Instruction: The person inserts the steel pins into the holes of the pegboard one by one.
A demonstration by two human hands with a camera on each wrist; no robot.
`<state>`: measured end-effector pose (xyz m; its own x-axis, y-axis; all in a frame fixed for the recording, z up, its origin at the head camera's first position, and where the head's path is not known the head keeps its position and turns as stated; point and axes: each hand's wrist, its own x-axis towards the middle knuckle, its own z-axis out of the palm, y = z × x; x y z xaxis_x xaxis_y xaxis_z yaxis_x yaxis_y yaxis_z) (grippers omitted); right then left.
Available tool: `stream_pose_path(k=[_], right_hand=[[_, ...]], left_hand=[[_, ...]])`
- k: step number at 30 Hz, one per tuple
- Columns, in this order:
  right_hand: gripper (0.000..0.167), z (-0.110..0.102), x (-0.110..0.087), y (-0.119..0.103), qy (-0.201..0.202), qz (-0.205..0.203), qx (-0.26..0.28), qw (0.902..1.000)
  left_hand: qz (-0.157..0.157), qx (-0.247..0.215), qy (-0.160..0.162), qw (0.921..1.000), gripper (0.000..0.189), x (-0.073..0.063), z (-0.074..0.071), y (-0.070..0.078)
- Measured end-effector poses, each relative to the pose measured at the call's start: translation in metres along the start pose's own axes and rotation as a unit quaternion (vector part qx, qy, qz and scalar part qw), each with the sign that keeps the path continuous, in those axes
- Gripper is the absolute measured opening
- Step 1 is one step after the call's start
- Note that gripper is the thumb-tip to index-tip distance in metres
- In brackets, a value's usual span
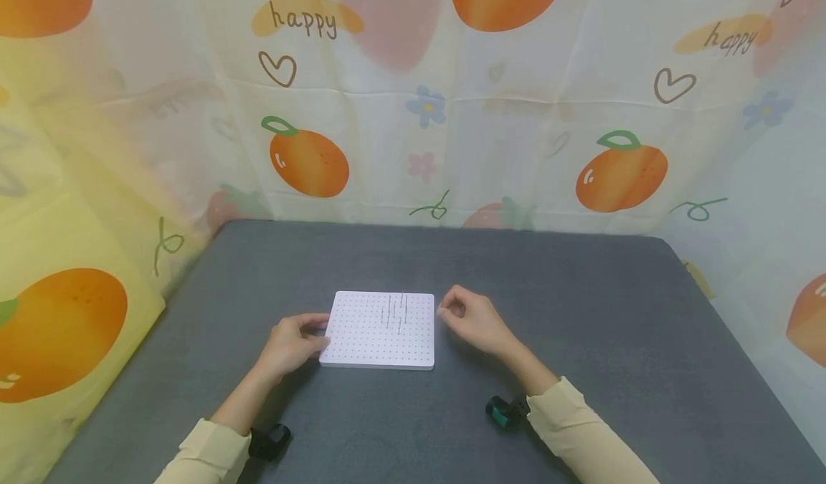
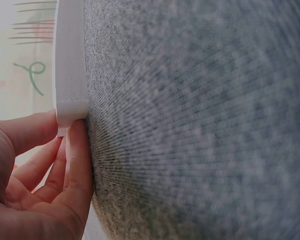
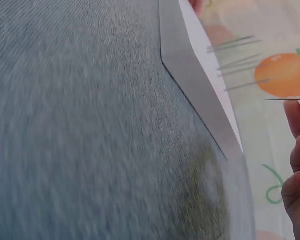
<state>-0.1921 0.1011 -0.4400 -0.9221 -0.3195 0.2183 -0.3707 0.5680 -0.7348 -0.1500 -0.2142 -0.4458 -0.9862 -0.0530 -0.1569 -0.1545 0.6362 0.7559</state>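
A white perforated board (image 1: 361,340), covered in rows of small holes, lies flat on the grey table. Several thin dark needles (image 1: 406,309) stand upright in its right half. My left hand (image 1: 287,344) grips the board's left edge; in the left wrist view the thumb lies at the top edge and the fingers against the side. Just off the board's right edge, my right hand (image 1: 474,323) is raised. Its fingertips pinch a single thin needle (image 3: 279,99), seen in the right wrist view, apart from the standing ones.
Grey cloth covers the table (image 1: 581,312) around the board. A printed curtain (image 1: 503,140) with oranges and hearts hangs behind and at both sides. Dark straps with small devices (image 1: 506,411) sit at both wrists.
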Motion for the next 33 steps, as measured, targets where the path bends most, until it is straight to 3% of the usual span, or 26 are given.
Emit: stream_pose_path(k=[6, 14, 33], right_hand=[[0.004, 0.01, 0.002, -0.005, 0.038, -0.003, 0.001, 0.9993], [0.003, 0.023, 0.009, -0.009, 0.058, -0.011, -0.006, 0.9982], [0.004, 0.042, 0.017, -0.006, 0.059, -0.028, -0.045, 0.9968]], left_hand=[[0.002, 0.003, 0.001, 1.0, 0.043, 0.0, 0.0, -0.001], [0.004, 0.002, 0.003, 1.0, 0.043, 0.0, 0.0, -0.002], [-0.003, 0.001, 0.002, 1.0, 0.043, 0.002, 0.0, -0.002]])
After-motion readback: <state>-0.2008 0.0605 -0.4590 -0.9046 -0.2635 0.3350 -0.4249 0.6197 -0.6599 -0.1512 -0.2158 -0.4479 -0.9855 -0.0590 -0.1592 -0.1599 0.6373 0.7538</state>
